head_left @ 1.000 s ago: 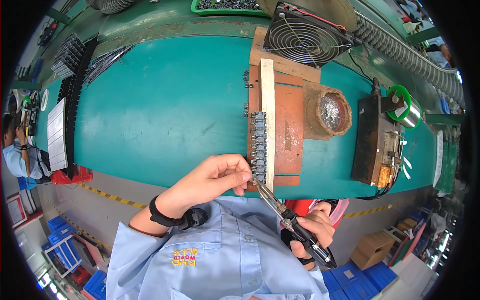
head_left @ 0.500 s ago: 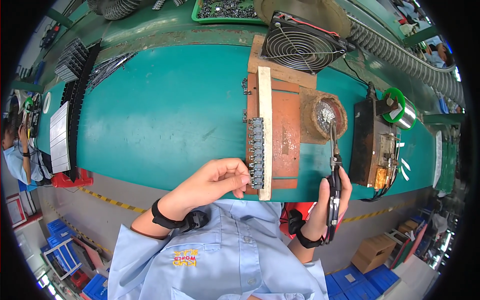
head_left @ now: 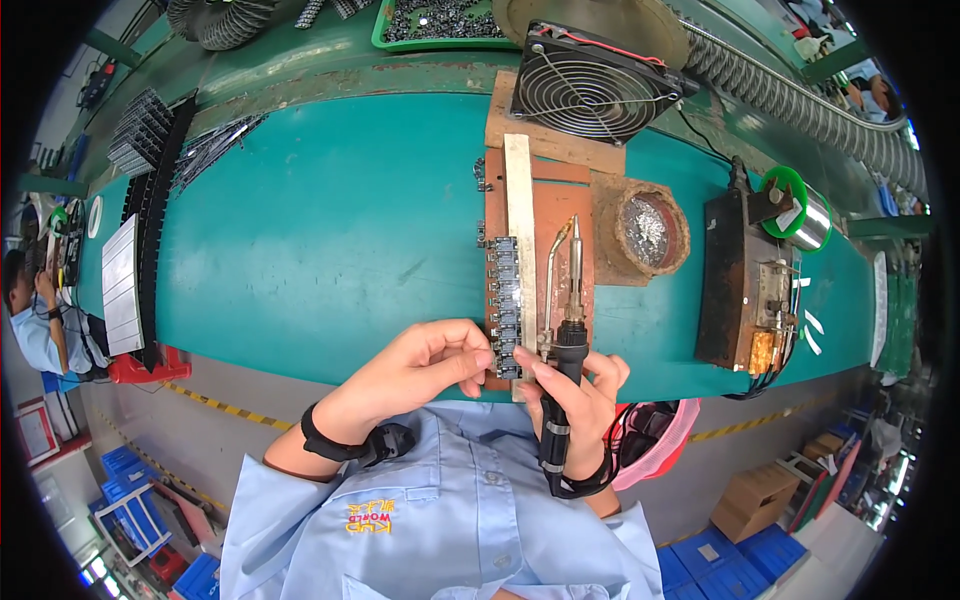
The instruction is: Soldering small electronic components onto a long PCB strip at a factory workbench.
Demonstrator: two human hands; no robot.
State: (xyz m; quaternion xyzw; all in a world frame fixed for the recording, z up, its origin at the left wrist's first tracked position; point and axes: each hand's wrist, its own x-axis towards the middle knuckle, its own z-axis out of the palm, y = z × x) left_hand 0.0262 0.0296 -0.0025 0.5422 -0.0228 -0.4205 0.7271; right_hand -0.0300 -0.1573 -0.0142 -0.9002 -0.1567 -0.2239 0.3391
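A soldering iron (head_left: pixel 568 350) with a thin feed tube beside its tip is gripped in my right hand (head_left: pixel 588 405). Its tip points away from me, over the reddish-brown board (head_left: pixel 562 200). A pale strip (head_left: pixel 519 190) lies lengthwise on that board. Along the strip's left side runs a row of small dark electronic components (head_left: pixel 505 300). My left hand (head_left: pixel 430 365) is closed in a pinch beside the near end of this row, thumb against forefinger; whatever is between the fingertips is hidden.
Right of the board stands a round brown bowl (head_left: pixel 682 225) with silvery bits inside. Behind are a black fan (head_left: pixel 595 90) and a green tray (head_left: pixel 440 43) of small parts. A dark box (head_left: pixel 725 280) and solder spool (head_left: pixel 815 222) stand right. Another person (head_left: pixel 45 325) works far left.
My right hand has moved left with the soldering iron; its tip has left the bowl and is now over the board. My left hand stays at the row's near end.
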